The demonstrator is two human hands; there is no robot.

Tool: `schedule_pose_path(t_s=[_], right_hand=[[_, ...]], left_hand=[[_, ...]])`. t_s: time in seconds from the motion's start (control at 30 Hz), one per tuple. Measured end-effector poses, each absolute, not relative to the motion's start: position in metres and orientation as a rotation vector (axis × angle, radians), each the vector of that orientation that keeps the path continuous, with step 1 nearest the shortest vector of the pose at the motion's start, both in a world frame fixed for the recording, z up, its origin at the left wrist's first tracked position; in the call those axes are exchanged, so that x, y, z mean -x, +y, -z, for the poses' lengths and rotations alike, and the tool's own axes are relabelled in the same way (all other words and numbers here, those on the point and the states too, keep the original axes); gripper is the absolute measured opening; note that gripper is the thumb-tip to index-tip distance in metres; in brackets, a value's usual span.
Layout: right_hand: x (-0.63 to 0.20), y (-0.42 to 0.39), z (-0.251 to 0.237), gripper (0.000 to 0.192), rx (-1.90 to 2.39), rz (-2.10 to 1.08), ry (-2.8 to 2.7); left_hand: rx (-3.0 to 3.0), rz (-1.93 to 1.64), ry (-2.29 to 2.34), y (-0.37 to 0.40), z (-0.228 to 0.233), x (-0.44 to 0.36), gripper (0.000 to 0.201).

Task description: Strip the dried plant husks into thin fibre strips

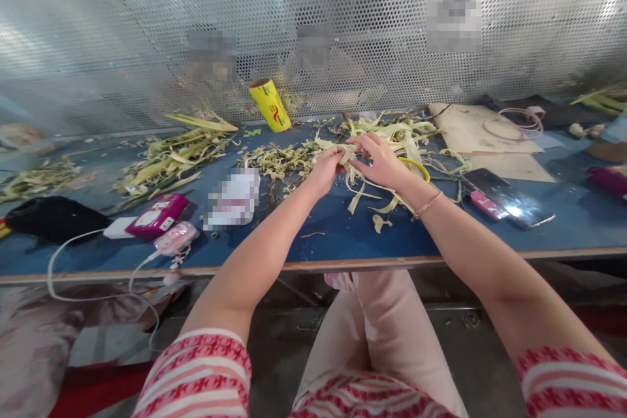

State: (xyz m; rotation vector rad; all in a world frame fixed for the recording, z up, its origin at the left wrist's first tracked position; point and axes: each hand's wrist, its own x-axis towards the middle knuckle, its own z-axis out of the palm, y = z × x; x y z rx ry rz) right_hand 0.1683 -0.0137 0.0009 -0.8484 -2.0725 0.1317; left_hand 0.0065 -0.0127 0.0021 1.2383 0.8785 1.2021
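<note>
Big blue bench out front, littered with pale husk strips. Yellow roll tipped over behind and left of the husk pile, phone off to its right. Left hand and right hand both pinched shut on one husk strip, just in front of the pile.

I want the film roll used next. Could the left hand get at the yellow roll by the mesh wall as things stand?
Probably yes. The left hand is pinching a pale leaf strip, which it would have to drop first; the yellow roll stands beyond it, with only loose leaf scraps on the table between.
</note>
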Motion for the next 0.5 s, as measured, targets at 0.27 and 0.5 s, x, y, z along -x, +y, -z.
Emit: schedule_pose_path(t_s=[0.27,0.5], right_hand=[[-0.1704,-0.0096,-0.0014,0.014,0.971,-0.051,-1.943],[-0.1767,-0.0123,-0.0070,0.021,1.112,0.156,-1.776]], left_hand=[[-1.174,-1.132,0.794,-0.0118,-0.0036,-0.0085,0.014],[-1.428,-1.039,0.740,-0.0139,0.0027,-0.0110,0.028]])
